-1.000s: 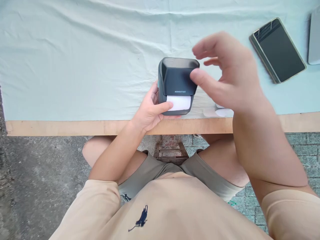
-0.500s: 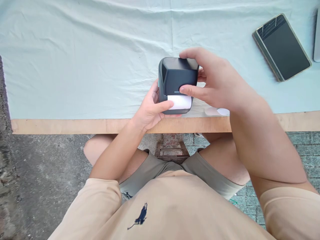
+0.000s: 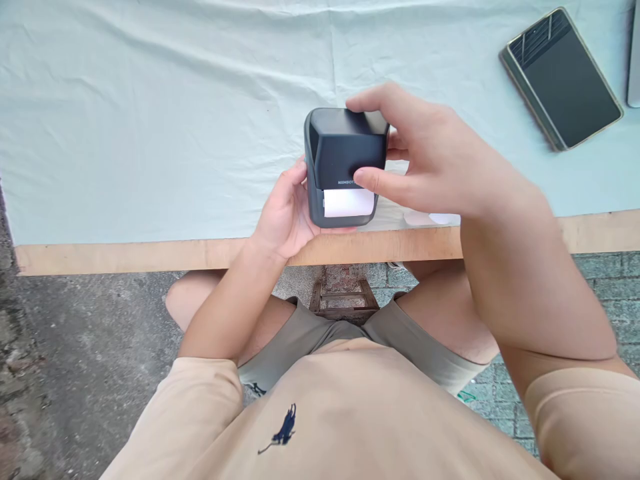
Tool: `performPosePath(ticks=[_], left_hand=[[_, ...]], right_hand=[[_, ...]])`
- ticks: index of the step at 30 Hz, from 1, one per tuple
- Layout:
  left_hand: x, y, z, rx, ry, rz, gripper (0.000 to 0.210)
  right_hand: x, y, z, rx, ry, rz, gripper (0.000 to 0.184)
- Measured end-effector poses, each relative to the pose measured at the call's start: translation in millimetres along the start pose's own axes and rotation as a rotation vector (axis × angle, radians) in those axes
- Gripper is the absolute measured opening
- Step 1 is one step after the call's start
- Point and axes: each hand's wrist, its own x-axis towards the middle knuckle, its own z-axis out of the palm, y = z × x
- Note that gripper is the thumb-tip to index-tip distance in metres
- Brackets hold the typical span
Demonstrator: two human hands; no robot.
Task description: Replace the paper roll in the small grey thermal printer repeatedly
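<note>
Above the table's front edge I hold a dark label printer (image 3: 350, 150) marked NIIMBOT, its lid tilted up. A white label roll (image 3: 349, 203) shows in the gap under the lid. My left hand (image 3: 287, 217) supports the printer from its left side and underneath, with the thumb along the side; some fingers are hidden beneath it. My right hand (image 3: 425, 150) grips the lid from the right, thumb at the lid's lower edge by the lettering and a finger on its top.
A phone lies on a box (image 3: 563, 80) at the right of the cloth-covered table (image 3: 150, 133). A grey object (image 3: 634, 60) is cut off at the right edge. Pale round pieces (image 3: 443, 218) lie near the wooden edge (image 3: 125, 257). A wooden stool (image 3: 344, 303) is below.
My left thumb has moved off the label roll to the printer's left side. The printer and both hands appear slightly further left. My right hand keeps its hold on the lid.
</note>
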Motion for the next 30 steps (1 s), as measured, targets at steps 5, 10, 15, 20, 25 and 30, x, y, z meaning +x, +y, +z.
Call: performPosePath(ticks=[5, 10, 15, 20, 25, 30], left_hand=[[-0.4, 1.7, 1.1, 0.012, 0.015, -0.010, 0.062], [0.0, 0.6, 2.5, 0.019, -0.024, -0.009, 0.060], [2.2, 0.9, 1.0, 0.015, 0.007, -0.017, 0.061], [-0.9, 0.4, 4.0, -0.018, 0.032, -0.017, 0.061], [-2.3, 3.7, 12.6, -0.024, 0.087, -0.042, 0.070], [-3.3, 10.8, 17.6, 0.014, 0.141, -0.030, 0.066]], right_hand=[[0.4, 2.0, -0.7, -0.047, -0.033, -0.013, 0.071], [-3.2, 4.2, -13.7, -0.133, -0.057, -0.057, 0.085], [-10.9, -5.0, -19.4, -0.237, 0.273, -0.072, 0.055], [-7.7, -4.1, -10.9, -0.315, 0.747, -0.004, 0.040], [-10.2, -10.4, -3.0, -0.280, 0.559, -0.181, 0.040], [-14.7, -16.3, 8.1, -0.126, 0.450, -0.303, 0.009]])
